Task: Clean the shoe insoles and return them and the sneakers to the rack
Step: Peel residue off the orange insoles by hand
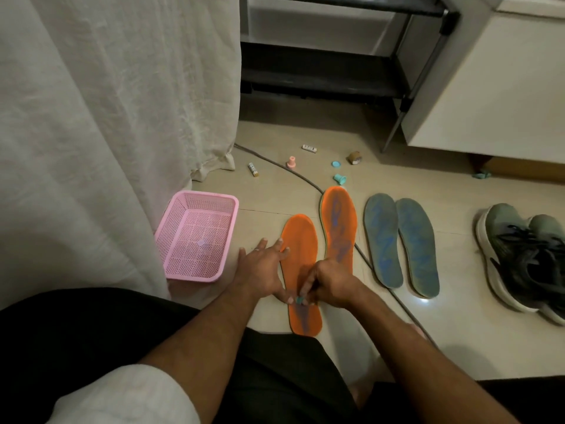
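Observation:
Two orange insoles lie on the tiled floor; the nearer one point(301, 246) is under my hands, the other point(339, 221) lies just right of it. My left hand point(263, 267) presses flat on the near insole's left edge, fingers spread. My right hand point(328, 284) is closed on a small teal object point(299, 300) touching the insole's heel part. Two grey-blue insoles point(400, 240) lie further right. A pair of dark green sneakers point(522, 255) stands at the far right. The black shoe rack point(321, 71) stands at the back.
A pink plastic basket point(195, 237) sits left of the insoles beside a white curtain point(107, 117). A grey cable point(290, 172) runs across the floor. Small items lie behind: batteries point(253, 169), a pink piece point(291, 163), teal caps point(340, 178), a tape roll point(354, 157). A white cabinet point(489, 87) stands right.

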